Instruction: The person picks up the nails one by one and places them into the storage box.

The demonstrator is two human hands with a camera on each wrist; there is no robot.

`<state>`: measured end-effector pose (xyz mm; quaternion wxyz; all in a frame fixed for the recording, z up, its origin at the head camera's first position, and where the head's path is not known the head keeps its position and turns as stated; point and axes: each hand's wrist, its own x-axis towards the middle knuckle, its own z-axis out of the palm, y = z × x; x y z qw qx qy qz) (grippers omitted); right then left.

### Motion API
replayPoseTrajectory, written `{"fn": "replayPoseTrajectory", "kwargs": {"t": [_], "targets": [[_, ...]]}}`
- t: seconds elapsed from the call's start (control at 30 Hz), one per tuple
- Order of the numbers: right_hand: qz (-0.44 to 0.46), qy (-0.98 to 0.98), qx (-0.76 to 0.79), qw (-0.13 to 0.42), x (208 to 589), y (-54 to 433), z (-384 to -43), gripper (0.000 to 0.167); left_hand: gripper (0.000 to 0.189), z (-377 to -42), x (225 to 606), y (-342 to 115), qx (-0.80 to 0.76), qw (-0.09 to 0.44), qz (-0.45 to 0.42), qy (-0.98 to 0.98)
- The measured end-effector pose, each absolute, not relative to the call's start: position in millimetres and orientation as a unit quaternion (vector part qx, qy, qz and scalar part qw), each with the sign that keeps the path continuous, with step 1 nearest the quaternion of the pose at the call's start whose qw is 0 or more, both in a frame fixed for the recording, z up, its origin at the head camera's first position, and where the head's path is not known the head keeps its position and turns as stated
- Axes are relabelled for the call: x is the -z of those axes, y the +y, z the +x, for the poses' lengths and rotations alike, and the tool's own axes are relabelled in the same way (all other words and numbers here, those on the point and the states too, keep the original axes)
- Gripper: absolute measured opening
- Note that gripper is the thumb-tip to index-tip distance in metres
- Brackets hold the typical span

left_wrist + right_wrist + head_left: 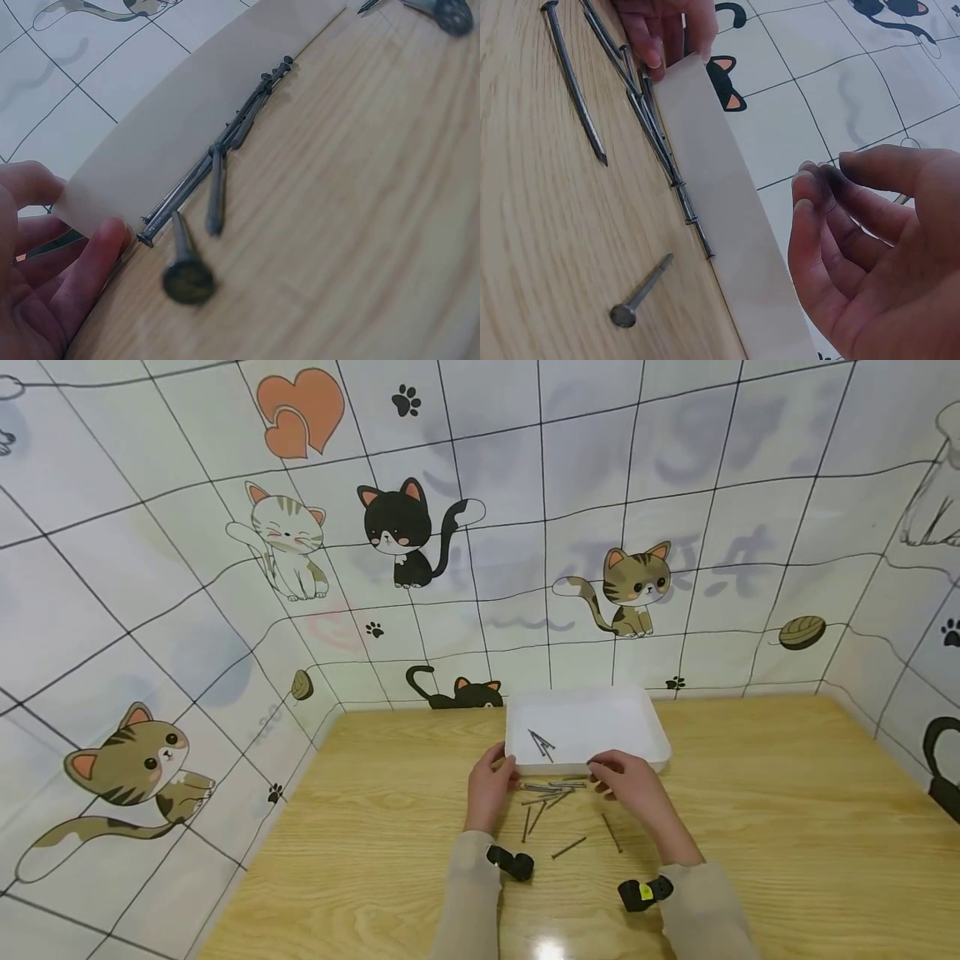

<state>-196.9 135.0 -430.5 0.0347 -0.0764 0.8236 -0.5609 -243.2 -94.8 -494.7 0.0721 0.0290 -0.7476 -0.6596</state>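
Observation:
My left hand [490, 789] grips the front left corner of a shallow white tray [600, 724], its thumb on the outer side wall in the left wrist view. At the tray's front rim, toward the right, is my right hand [636, 787]. Its fingers are loosely bent, thumb and fingertips close together with no object showing between them in the right wrist view; the tips look dark. A few nails [541, 744] lie inside the tray. Along its front wall several more nails [551, 791] sit in a loose, overlapping pile on the table.
Loose nails lie nearer me on the wooden table [360, 860], including one nail [568, 848] in front of the pile and another nail [612, 833] below my right hand. Behind the table rises a wall covering [510, 568] with cat drawings and grid lines.

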Motion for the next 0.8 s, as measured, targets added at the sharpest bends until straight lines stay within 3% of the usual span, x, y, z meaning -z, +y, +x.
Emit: {"fn": "replayPoseTrajectory", "kwargs": {"t": [0.8], "targets": [[-0.101, 0.866, 0.476, 0.112, 453.2, 152.3, -200.0, 0.034, 0.042, -242.1, 493.7, -95.2, 0.659, 0.067, 0.02, -0.749]]}}
